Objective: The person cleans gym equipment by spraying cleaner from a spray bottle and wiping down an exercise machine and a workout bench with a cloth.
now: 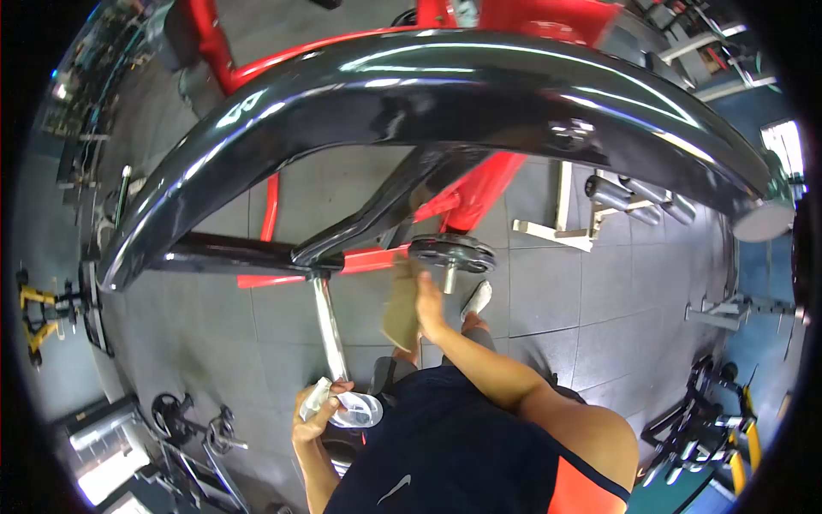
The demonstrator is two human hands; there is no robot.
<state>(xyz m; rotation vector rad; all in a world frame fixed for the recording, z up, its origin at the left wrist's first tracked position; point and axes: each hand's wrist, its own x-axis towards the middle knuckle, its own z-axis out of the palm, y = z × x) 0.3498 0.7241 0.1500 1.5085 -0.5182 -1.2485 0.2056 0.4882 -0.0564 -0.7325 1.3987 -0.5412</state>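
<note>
Between the person's knees and the black machine, a flat olive-tan piece (399,310) hangs beside the right hand (431,304), just left of it. That hand touches the piece along its right edge, its fingers nearly straight and lying close together; whether they clamp it or only press against it, I cannot tell. The piece's long axis runs away from the person, one end near the knees and the far end toward the weight plate (451,251) (a round dark disc with a short metal peg below it).

Nearer the body and to the left, the left hand (313,417) has its thumb and fingers drawn together on a crumpled white cloth (316,400). A clear plastic container (360,411) sits at its fingertips; how firmly it is held is unclear. The chrome post (327,330) comes down to just above this hand.

Farther out, a thick black curved bar (445,86) arches across the view, hiding part of the red frame (479,193). A white metal stand (558,233) with grey rollers (608,193) stands to the right on the tiled floor (544,295).
</note>
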